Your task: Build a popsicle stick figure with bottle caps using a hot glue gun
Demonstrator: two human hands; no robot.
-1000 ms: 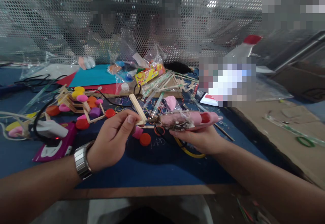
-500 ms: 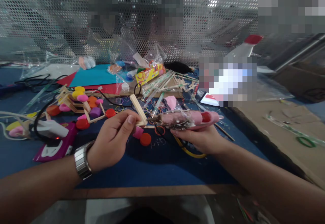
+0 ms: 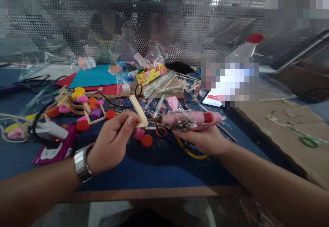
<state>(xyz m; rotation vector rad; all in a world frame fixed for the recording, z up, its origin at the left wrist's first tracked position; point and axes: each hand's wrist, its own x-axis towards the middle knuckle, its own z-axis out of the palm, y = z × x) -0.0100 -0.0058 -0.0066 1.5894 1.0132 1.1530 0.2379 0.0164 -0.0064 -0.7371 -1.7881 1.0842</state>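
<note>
a: what changed?
b: barely anything in the last second. nozzle (image 3: 156, 119) still at lower end of the wooden sticks (image 3: 138, 107); steady hold, i'd judge.
a: grips?
b: left grip (image 3: 111, 146) pinches the sticks over the bench (image 3: 164, 175); right grip (image 3: 205, 139) wraps the pink glue gun (image 3: 197, 118).
a: hidden?
b: trigger. can't tell if tip's touching.
</note>
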